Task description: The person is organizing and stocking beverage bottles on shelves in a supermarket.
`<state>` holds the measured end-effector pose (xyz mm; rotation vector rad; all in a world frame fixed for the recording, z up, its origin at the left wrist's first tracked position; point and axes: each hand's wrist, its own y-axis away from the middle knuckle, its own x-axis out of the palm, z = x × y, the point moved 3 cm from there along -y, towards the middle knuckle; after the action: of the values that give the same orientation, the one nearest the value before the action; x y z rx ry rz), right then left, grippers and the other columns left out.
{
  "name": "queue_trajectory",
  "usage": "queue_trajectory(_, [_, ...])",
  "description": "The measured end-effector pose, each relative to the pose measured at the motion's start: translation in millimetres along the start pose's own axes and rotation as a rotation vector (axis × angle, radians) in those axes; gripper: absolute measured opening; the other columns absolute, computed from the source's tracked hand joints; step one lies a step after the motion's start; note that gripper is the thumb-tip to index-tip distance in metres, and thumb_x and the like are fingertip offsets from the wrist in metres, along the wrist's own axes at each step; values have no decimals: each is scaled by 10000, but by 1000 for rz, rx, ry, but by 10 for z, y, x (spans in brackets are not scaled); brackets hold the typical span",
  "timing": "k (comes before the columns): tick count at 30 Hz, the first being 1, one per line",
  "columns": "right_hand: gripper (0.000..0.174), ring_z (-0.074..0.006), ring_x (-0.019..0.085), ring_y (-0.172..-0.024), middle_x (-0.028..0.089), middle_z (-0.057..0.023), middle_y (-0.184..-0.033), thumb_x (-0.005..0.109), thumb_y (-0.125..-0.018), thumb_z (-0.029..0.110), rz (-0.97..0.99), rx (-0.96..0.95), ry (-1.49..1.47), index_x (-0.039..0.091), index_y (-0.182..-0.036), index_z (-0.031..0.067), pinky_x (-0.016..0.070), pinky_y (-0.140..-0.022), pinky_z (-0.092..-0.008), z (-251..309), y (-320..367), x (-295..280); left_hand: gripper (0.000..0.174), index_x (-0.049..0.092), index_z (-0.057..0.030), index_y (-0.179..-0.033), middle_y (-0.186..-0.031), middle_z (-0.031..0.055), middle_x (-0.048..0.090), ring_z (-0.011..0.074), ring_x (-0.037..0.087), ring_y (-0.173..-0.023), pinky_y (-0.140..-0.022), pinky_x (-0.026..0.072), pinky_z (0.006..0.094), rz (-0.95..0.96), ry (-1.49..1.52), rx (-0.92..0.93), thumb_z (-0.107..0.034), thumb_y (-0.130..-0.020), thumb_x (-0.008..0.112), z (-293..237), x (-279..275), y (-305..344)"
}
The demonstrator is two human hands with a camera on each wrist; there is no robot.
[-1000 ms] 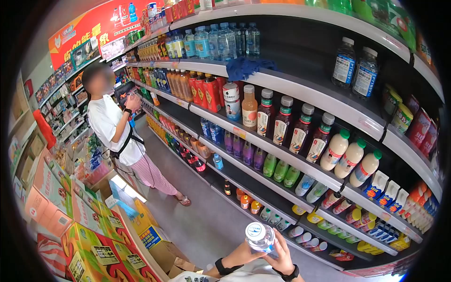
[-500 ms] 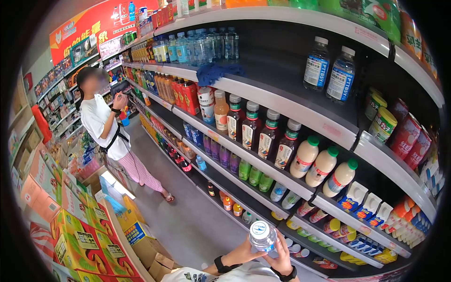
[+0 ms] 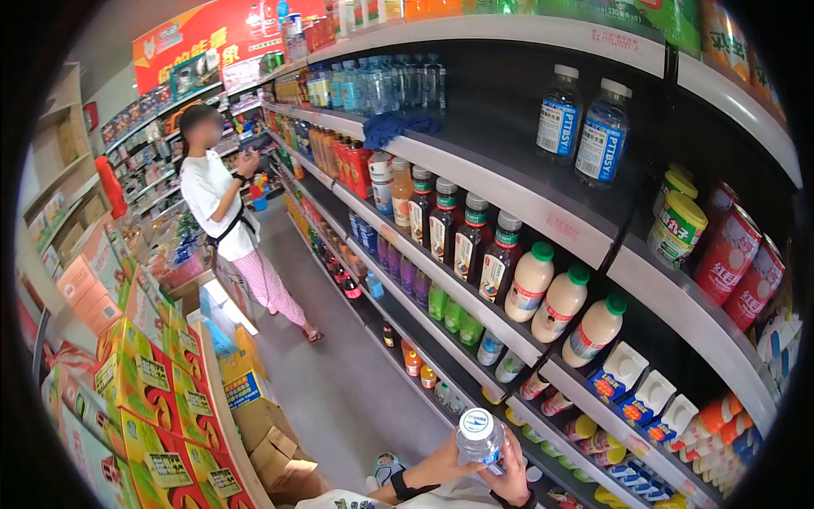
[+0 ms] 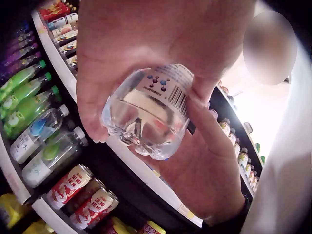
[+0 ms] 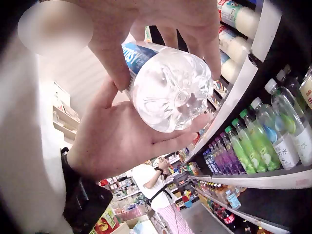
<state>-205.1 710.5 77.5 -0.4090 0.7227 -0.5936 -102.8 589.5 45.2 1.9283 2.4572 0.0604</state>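
— Clear plastic in the hands: what is it?
— One water bottle (image 3: 480, 437) with a white cap. It sits at the bottom centre of the head view, held upright in front of the shelves (image 3: 500, 199).
— How do the hands hold it?
— Left hand (image 3: 437, 465), with a black wristband, lies at the bottle's left. The left wrist view shows its thumb and fingers curled round the body near the base (a barcode shows on the label there). Right hand (image 3: 515, 471) wraps the bottle's right side. The right wrist view shows its fingers and thumb curled over the bottle as well. Both hands grip it.
— What fills the rest of the frame?
— Drink shelving sweeps from upper left to lower right. At centre stands a row of dark-drink bottles (image 3: 462, 233). Just right of them are three white bottles with green caps (image 3: 560, 301). At upper right stand two clear bottles with blue labels (image 3: 581, 127). A blue cloth (image 3: 394, 125) lies on a shelf edge at upper centre. Stacked cartons (image 3: 153, 399) fill the lower left, and a red banner (image 3: 220, 38) runs along the top left.
— Anyone else?
— One person in a white top (image 3: 222, 204) stands at upper left, well apart from the bottle, facing the shelves with hands raised.
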Motion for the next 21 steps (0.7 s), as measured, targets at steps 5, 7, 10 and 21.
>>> queue_trajectory(5, [694, -404, 416, -1173, 394, -250, -1303, 716, -691, 77, 177, 189, -44, 385, -1296, -5, 364, -959, -413, -81, 124, -158, 837, 185, 14, -1335, -1325, 165, 357, 256, 348, -1255, -1038, 274, 351, -257, -38, 61, -272, -761, 723, 165, 309, 96])
queue_trajectory(7, [679, -400, 403, -1190, 398, -239, -1309, 709, -698, 108, 199, 183, -25, 395, -1290, 0, 351, -973, -416, -97, 261, -134, 835, 190, 9, -1334, -1326, 165, 364, 253, 356, -1251, -1032, 285, 347, -300, -26, 59, -258, -756, 730, 223, 352, 146])
queue_trajectory(10, [657, -396, 394, -1205, 401, -221, -1319, 700, -718, 160, 364, 155, -5, 404, -1284, 3, 333, -989, -421, -181, 387, -186, 841, 185, 9, -1332, -1321, 166, 368, 254, 362, -1246, -1033, 285, 348, -348, 15, 46, -259, -753, 734, 251, 464, 252])
queue_trajectory(21, [615, -359, 407, -1211, 431, -220, -1297, 681, -771, 233, 387, 110, -250, 424, -1269, -17, 332, -985, -393, 68, 469, -281, 687, 293, -20, -1328, -1183, 137, 500, 267, 458, -1127, -964, 354, 358, -431, 11, -185, -239, -802, 676, -104, 744, 732])
